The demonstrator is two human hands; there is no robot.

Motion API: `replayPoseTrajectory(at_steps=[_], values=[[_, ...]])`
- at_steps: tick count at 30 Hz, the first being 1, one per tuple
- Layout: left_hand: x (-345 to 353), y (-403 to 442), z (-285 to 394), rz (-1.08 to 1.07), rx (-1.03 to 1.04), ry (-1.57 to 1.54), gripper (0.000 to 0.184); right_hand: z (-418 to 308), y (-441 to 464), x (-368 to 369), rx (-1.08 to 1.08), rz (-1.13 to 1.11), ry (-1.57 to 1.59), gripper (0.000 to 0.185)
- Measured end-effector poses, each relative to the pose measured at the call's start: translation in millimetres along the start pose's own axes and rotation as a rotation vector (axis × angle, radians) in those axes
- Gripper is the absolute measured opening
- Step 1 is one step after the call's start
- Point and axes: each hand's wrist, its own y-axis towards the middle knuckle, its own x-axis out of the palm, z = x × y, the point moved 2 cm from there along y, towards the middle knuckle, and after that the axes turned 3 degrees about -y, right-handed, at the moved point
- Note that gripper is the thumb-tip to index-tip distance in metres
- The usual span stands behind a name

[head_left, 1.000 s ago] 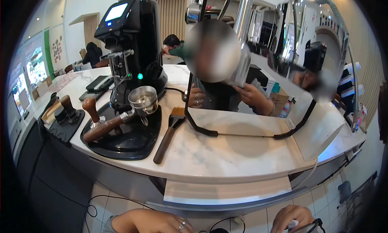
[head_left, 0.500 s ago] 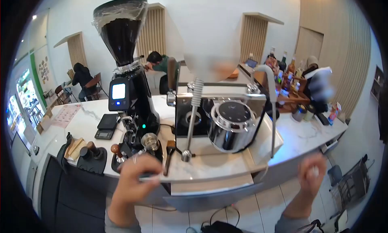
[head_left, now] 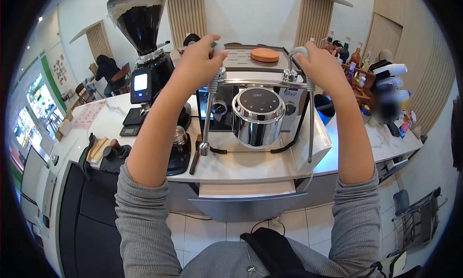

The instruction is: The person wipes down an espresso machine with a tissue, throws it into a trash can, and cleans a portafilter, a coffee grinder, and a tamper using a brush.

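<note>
An espresso machine with a round chrome group head (head_left: pixel 258 116) stands on the counter in front of me. At its top left, my left hand (head_left: pixel 202 56) is closed around a rounded grey lever knob (head_left: pixel 218 48), with the thumb on the near side. My right hand (head_left: pixel 318 62) grips the matching lever knob (head_left: pixel 301 51) at the top right; the fingers partly hide it. Below each hand hangs a steam wand: the left wand (head_left: pixel 207 121) slants slightly, and the right wand (head_left: pixel 311 126) points down.
Left of the machine stands a coffee grinder (head_left: pixel 140 75) with a filled hopper. Beyond it are a scale (head_left: pixel 132 122) and a wooden brush (head_left: pixel 99 149). An orange-brown disc (head_left: pixel 264 55) lies on the machine's top tray. Bottles (head_left: pixel 356 54) stand at the right. People sit in the background.
Both hands have risen from the counter's front edge to the machine's top and closed on the lever knobs. The view has shifted, bringing the top tray and disc into sight.
</note>
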Motion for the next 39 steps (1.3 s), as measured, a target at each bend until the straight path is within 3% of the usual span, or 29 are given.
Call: replayPoseTrajectory(at_steps=[5,14,16,18,20,21,22,24,26,27,29,33,35,36,39], values=[[5,-11,8,0.05,0.057,0.087,0.032,-7,-28,8,0.038,0.053,-0.06,0.03],[30,-54,6,0.165,0.17,0.133,0.032,-5,-50,17,0.047,0.112,0.021,0.032],[33,-58,2,0.188,0.173,0.051,0.036,-1,-67,14,0.062,0.194,0.296,0.033],[36,-69,7,0.243,0.16,0.02,0.038,3,-105,13,-0.055,0.461,0.747,0.029],[37,-90,7,0.301,0.144,-0.007,0.041,11,-162,37,-0.294,0.266,1.085,0.021],[36,-107,6,0.315,0.154,-0.058,0.043,-4,-189,54,-0.238,0.006,1.503,0.024],[34,-123,3,0.327,0.165,-0.108,0.045,-11,-213,75,-0.302,-0.226,1.328,0.024],[37,-163,-22,0.434,0.203,-0.117,0.046,-31,-240,127,-0.247,-0.361,1.085,0.023],[41,-199,-42,0.474,0.092,-0.307,0.039,-34,-251,184,0.012,-0.201,0.877,0.023],[43,-214,-52,0.474,0.022,-0.392,0.035,-37,-251,203,0.015,-0.205,0.874,0.023],[44,-236,-67,0.475,-0.042,-0.485,0.031,-38,-238,231,0.228,-0.105,0.791,0.021],[22,-269,-98,0.373,-0.17,-0.523,0.026,-61,-217,254,0.226,-0.066,0.539,0.014],[4,-281,-115,0.282,-0.203,-0.477,0.025,-79,-207,258,0.024,0.194,0.336,0.007],[-7,-285,-124,0.275,-0.201,-0.482,0.025,-91,-207,264,0.032,0.195,0.331,0.007],[-33,-294,-150,0.202,-0.273,-0.458,0.021,-151,-212,277,-0.02,-0.114,0.181,0.017]])
